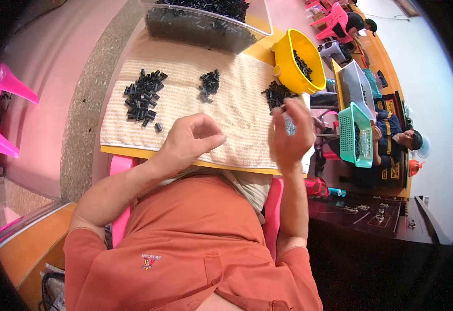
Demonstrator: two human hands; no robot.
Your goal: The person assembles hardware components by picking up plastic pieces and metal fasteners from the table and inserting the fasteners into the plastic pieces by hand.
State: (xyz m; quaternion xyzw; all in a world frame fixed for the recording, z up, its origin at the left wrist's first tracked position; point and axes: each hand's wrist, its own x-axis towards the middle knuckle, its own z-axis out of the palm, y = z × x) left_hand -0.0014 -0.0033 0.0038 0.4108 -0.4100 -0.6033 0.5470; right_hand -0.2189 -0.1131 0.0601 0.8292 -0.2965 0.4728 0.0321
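Observation:
My left hand (pixel 191 138) hovers above the front edge of a striped cream towel (pixel 236 119), its thumb and forefinger curled close together. Whatever may be between those fingertips cannot be made out. To the right, my right hand (pixel 295 136) is raised and slightly blurred beside a pile of small thin black parts (pixel 278 95). Its thumb and fingertips come together near something dark, too small to name. A clear bluish thing (pixel 289 124) shows behind its fingers. Short black cylinders lie in a large heap (pixel 143 98) on the left and a smaller heap (pixel 210 84) in the middle.
A clear plastic bin (pixel 200 33) full of black parts stands at the table's far side. Right of it is a yellow tub (pixel 283 62) with black parts inside. Beyond are a green basket (pixel 348 135), a seated person (pixel 392 129) and a pink stool (pixel 3 111).

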